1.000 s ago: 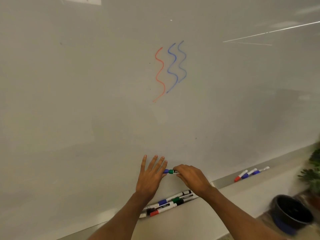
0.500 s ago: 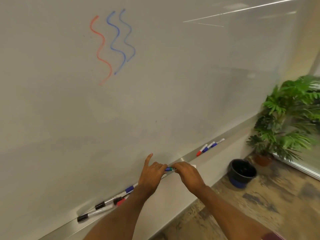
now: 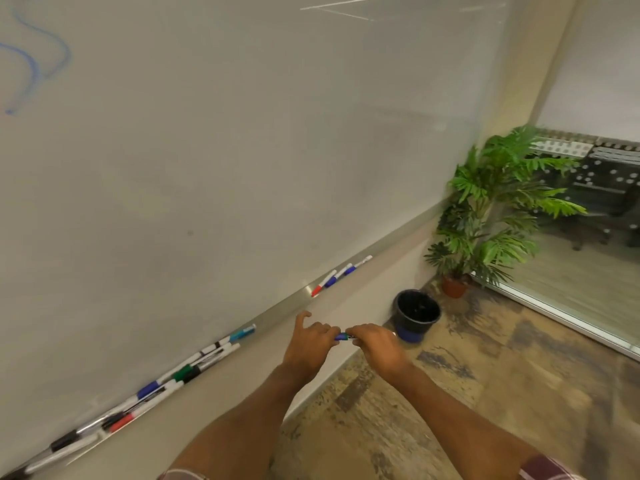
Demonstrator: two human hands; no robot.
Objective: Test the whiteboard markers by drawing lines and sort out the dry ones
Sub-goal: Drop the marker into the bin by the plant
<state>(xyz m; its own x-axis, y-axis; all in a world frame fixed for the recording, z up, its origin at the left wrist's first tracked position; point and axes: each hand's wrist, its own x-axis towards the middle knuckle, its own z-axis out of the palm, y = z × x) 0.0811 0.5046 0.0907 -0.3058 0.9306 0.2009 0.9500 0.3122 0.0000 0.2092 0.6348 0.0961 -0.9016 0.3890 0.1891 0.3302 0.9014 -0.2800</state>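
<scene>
Both hands hold one blue marker (image 3: 343, 337) level in front of me, just off the whiteboard ledge (image 3: 284, 311). My left hand (image 3: 308, 344) pinches its blue cap end; my right hand (image 3: 375, 344) grips the barrel, which is mostly hidden. A pile of several markers (image 3: 166, 382) lies on the ledge to the left. Three markers (image 3: 337, 275), one red-capped and two blue-capped, lie farther right on the ledge. Blue wavy test lines (image 3: 34, 64) show at the whiteboard's upper left.
A black and blue bin (image 3: 415, 315) stands on the floor right of my hands. A potted plant (image 3: 491, 209) sits in the corner by a glass wall (image 3: 588, 237). Patterned carpet (image 3: 485, 393) covers the floor.
My view has swung right and down: the drawn lines slid to the upper left and the bin and plant came into view. Both hands stay on the blue marker, now off the board.
</scene>
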